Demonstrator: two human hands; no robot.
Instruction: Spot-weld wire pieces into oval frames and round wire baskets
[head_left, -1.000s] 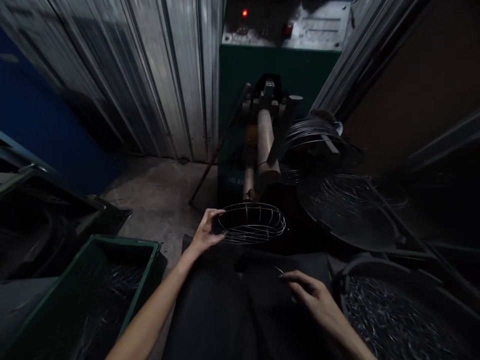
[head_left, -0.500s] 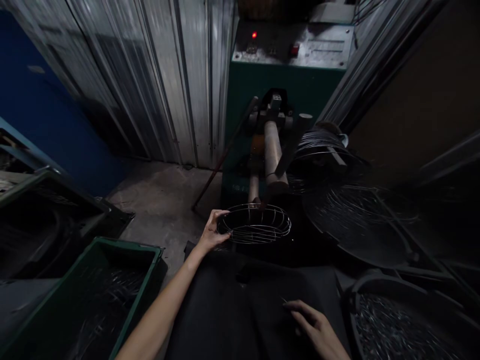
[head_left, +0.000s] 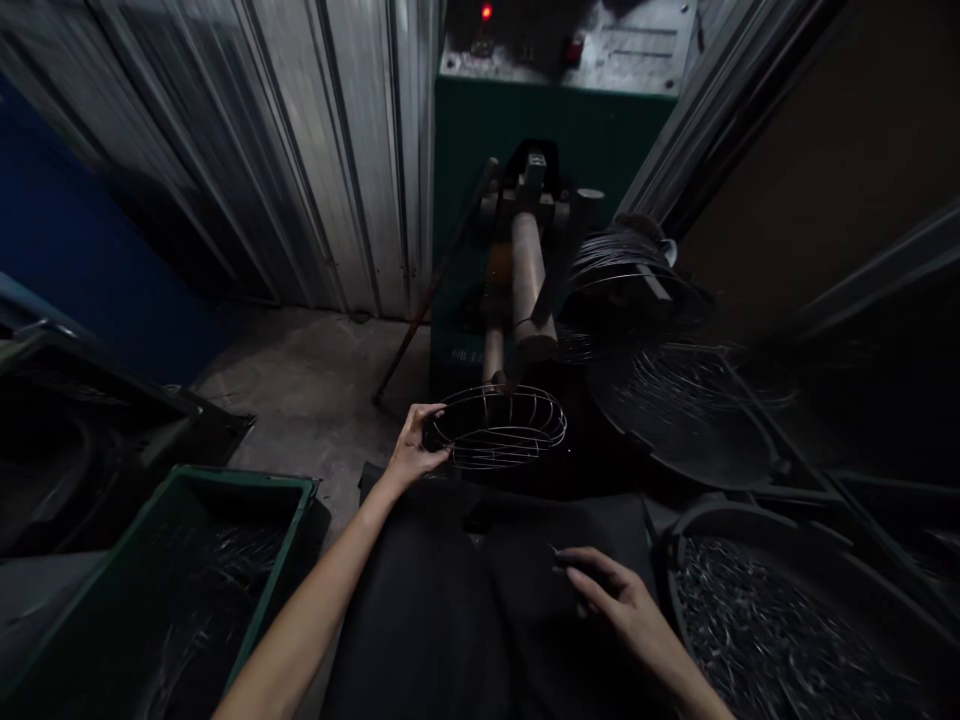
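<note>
An oval wire basket point(head_left: 510, 460) is gripped at its left end by my left hand point(head_left: 415, 447), thumb and fingers on the rim. It sits just under the tips of the machine's electrode arms point(head_left: 529, 270). My right hand point(head_left: 611, 588) is over the dark cloth point(head_left: 442, 590) on my lap, its fingertips pinched round a short thin wire piece point(head_left: 554, 549). The two hands are apart, and the right one does not touch the basket.
A green bin point(head_left: 289, 480) with wire pieces stands at left. At right are a round tub point(head_left: 679, 520) full of small metal pieces, a tray point(head_left: 675, 455) and coiled wire point(head_left: 619, 250). A rod point(head_left: 409, 345) leans beside the green machine point(head_left: 622, 140).
My right hand has risen and moved slightly left with the wire piece. The view has shifted; my left hand still holds the basket below the electrode arms.
</note>
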